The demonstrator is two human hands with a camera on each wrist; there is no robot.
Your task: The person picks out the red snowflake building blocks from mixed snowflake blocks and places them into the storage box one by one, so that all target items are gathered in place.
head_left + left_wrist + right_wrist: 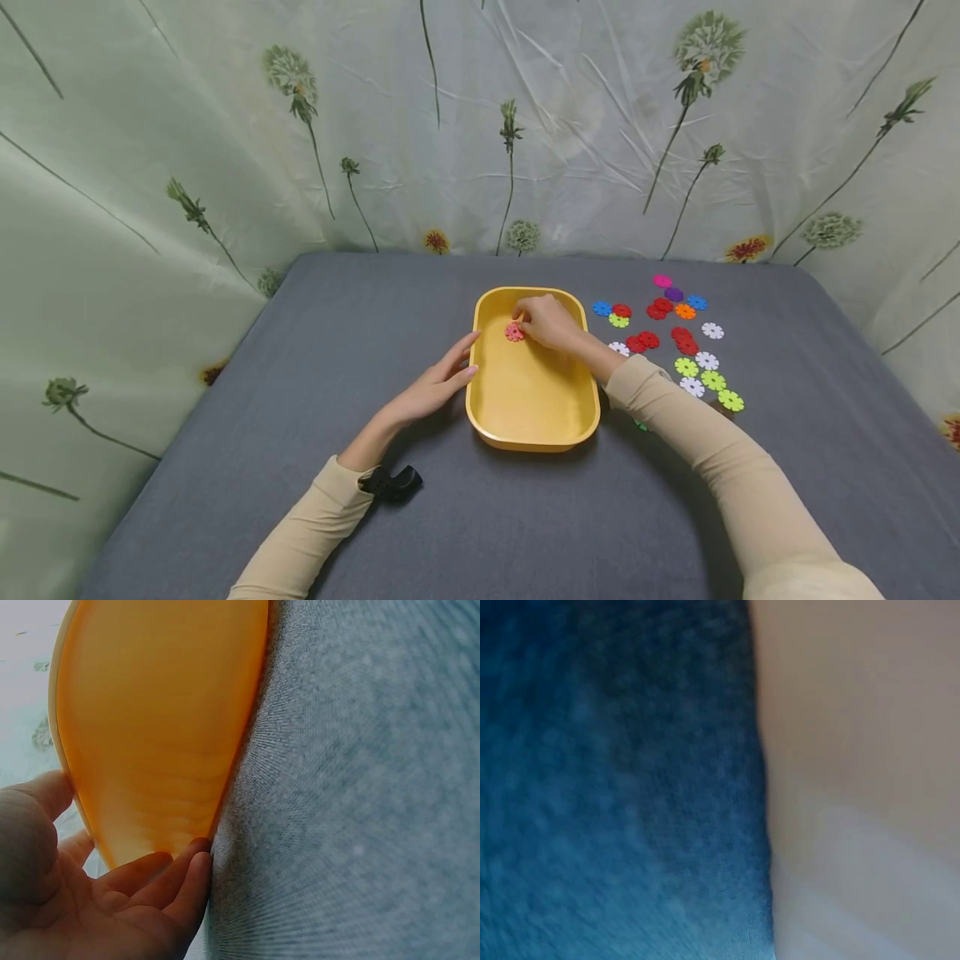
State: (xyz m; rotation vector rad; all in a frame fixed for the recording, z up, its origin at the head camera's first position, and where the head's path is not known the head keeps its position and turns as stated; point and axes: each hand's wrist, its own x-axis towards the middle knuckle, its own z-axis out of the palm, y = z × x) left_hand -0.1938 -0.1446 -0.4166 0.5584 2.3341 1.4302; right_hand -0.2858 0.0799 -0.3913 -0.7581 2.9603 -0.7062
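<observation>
A yellow plastic tub (536, 417) stands on the grey-covered table. My right hand (549, 322) reaches over its right rim, with thumb and fingertips pinching a pink notched plastic disc (513, 332) inside, near the far left of the tub. At the tub's left side is my left hand (429, 390), its extended fingers touching the outer wall. The left wrist view shows the same hand (127, 900) with relaxed fingers along the orange-looking wall (157, 735). In the right wrist view only blue-grey cloth (622, 795) and a blurred pale surface show; the hand is outside that view.
Right of the tub lie several loose notched discs, among them a red one (662, 306), a lime one (731, 401), a white one (712, 331) and a blue one (602, 308). The right forearm hides part of that area. A dandelion-print curtain (450, 125) hangs behind the table.
</observation>
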